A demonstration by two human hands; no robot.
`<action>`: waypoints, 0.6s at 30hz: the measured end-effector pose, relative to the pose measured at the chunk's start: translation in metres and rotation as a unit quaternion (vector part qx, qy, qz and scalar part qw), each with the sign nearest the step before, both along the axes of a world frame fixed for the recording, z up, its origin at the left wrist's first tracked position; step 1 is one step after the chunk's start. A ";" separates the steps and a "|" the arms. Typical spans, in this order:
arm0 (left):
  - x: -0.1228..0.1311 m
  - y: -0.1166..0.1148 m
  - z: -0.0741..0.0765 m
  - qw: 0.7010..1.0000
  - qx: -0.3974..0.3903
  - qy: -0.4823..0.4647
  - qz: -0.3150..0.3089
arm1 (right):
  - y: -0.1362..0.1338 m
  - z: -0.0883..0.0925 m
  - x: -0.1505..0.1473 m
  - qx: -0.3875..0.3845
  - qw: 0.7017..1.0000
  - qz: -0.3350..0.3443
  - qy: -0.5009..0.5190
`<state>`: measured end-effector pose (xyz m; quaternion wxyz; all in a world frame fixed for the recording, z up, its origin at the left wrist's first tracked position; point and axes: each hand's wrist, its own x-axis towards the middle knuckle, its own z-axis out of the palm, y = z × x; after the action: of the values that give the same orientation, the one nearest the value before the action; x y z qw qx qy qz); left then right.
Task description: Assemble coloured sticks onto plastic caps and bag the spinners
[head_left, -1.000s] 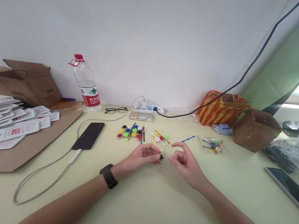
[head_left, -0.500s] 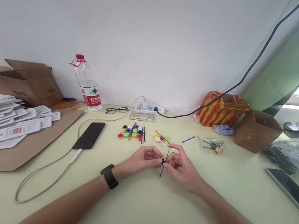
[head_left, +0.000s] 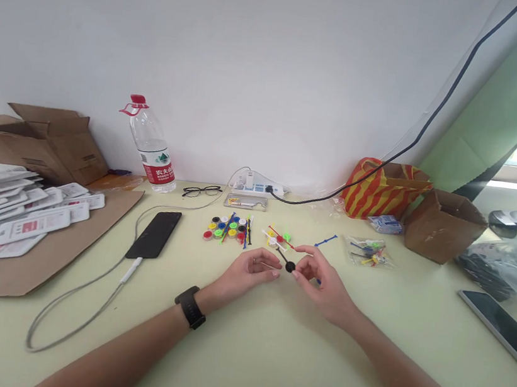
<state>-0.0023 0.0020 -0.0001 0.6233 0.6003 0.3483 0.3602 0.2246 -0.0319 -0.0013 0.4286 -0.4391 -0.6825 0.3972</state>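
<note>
Between the thumb and fingers of my right hand (head_left: 323,281) is a small black spinner (head_left: 290,267), a round disc with a thin black pointer reaching up and left. A bit of blue shows under the right fingers; what it belongs to is unclear. My left hand (head_left: 250,275), with a black watch (head_left: 191,307) on its wrist, is just left of the disc, its thumb and fingers apart with nothing visible between them. Beyond the hands are several coloured round pieces (head_left: 232,232) with thin sticks, a small group with a red pointer (head_left: 280,238), and a blue pointer (head_left: 326,240).
A clear bag of coloured parts (head_left: 369,252) lies at right, near a brown box (head_left: 444,227) and a striped bag (head_left: 377,193). At left are a cabled phone (head_left: 154,234), a water bottle (head_left: 160,165) and stacked white packets (head_left: 35,224). Behind sits a power strip (head_left: 258,186).
The black spinner has come away from my left fingers and turned, its disc now facing up in my right hand. My left fingers have parted; the right hand has shifted slightly right.
</note>
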 end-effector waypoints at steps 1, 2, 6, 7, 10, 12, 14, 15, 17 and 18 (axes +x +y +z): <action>0.000 0.000 -0.001 1.000 -0.004 0.006 0.007 | 0.004 0.000 0.003 -0.005 1.000 -0.019 0.012; 0.000 0.001 -0.002 1.000 -0.009 0.010 0.009 | 0.008 0.000 0.007 -0.013 0.999 -0.042 0.027; -0.001 0.003 -0.005 1.000 -0.023 0.010 -0.011 | 0.024 -0.002 0.025 -0.070 0.984 -0.136 0.095; -0.001 0.004 -0.005 0.999 -0.025 0.011 -0.016 | 0.027 -0.003 0.029 -0.086 0.978 -0.152 0.111; -0.001 0.004 -0.007 0.999 -0.032 0.016 -0.021 | 0.034 -0.005 0.038 -0.130 0.968 -0.152 0.153; -0.001 0.004 -0.006 0.999 -0.035 0.019 -0.020 | 0.037 -0.006 0.041 -0.142 0.971 -0.123 0.148; 0.000 0.003 -0.005 0.999 -0.036 0.020 -0.019 | 0.039 -0.008 0.042 -0.116 0.982 -0.120 0.087; 0.000 0.003 -0.005 0.999 -0.035 0.021 -0.020 | 0.040 -0.009 0.043 -0.088 0.987 -0.131 0.042; 0.000 0.003 -0.005 0.999 -0.033 0.023 -0.022 | 0.041 -0.010 0.045 -0.019 0.986 -0.157 -0.052; 0.000 0.003 -0.005 0.999 -0.031 0.023 -0.024 | 0.042 -0.011 0.047 0.011 0.983 -0.161 -0.093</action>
<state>-0.0026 0.0051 -0.0049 0.6423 0.5969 0.3590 0.3198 0.2713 0.0098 -0.0118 0.4259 -0.5733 -0.6444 0.2730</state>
